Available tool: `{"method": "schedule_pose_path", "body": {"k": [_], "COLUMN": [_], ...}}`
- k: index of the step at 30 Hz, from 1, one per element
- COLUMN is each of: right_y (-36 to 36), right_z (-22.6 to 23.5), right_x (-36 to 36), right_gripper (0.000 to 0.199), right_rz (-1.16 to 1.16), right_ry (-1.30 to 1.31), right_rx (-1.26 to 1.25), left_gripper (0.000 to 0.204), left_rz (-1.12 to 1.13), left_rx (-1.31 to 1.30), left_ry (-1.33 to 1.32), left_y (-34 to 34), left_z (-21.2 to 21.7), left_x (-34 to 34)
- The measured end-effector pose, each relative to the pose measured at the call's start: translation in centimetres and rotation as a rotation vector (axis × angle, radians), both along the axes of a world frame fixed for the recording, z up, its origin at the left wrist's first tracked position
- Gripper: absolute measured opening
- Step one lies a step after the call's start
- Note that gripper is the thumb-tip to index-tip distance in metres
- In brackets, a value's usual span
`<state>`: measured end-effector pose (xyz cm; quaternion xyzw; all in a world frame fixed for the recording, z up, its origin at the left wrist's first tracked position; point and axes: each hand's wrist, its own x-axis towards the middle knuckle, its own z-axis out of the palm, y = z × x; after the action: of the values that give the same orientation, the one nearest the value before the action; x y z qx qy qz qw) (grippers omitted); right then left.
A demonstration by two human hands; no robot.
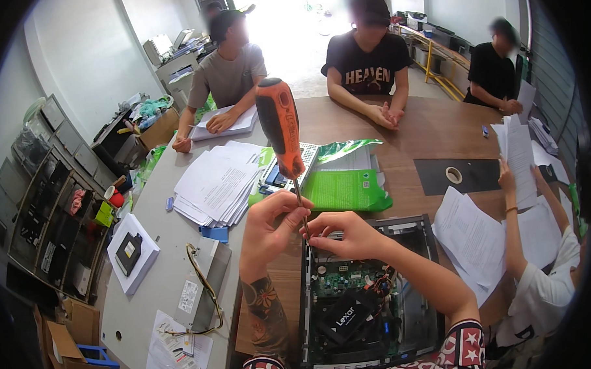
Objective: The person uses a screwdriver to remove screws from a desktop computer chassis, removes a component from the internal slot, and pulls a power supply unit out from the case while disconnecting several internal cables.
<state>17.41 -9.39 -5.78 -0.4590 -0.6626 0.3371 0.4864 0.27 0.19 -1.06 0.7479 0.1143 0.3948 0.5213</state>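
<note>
From the person's head, one fisheye view looks forward and down, close above the left hand (pixel 271 226) and right hand (pixel 347 235), sweeping past the worktop (pixel 430 131) to the white wall (pixel 86 58).

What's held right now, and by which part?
A screwdriver: the left hand pinches its shaft below the handle; the right hand sits lower, grip unclear.

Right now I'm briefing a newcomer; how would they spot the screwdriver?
On the table lies an open computer case. At its far-left corner, the left hand and right hand meet at the screwdriver. Its orange-and-black handle sets it apart from the white papers and green package.
</note>
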Motion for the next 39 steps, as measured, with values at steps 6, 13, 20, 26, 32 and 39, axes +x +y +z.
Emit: {"method": "schedule_pose_path", "body": {"k": [6, 13, 20, 26, 32, 39], "right_y": [0.0, 0.2, -0.2, -0.3, 0.0, -0.1], "right_z": [-0.5, -1.1, -0.3, 0.0, -0.6, -1.0], "right_x": [-0.3, -0.5, -0.8, -0.8, -0.8, -0.7], "right_gripper": [0.02, 0.019, 0.017, 0.015, 0.013, 0.013], "right_rz": [0.056, 0.108, 0.106, 0.096, 0.036, -0.028], "right_ry": [-0.068, -0.011, -0.02, -0.052, -0.069, -0.008], "right_rx": [-0.015, 0.041, -0.011, -0.036, 0.035, -0.045], "left_gripper": [0.01, 0.015, 0.015, 0.014, 0.01, 0.009], "left_rz": [0.008, -0.048, -0.056, -0.081, -0.07, -0.138], "left_rx": [0.137, 0.011, 0.027, 0.018, 0.04, 0.011], "left_ry": [-0.018, -0.004, -0.009, -0.001, 0.009, 0.04], "left_y": [0.4, 0.2, 0.0, 0.1, 0.1, -0.4], "left_z": [-0.1, 0.2, 0.4, 0.4, 0.3, 0.6], "left_x": [-0.4, -0.9, -0.9, -0.8, -0.9, -0.8]}}
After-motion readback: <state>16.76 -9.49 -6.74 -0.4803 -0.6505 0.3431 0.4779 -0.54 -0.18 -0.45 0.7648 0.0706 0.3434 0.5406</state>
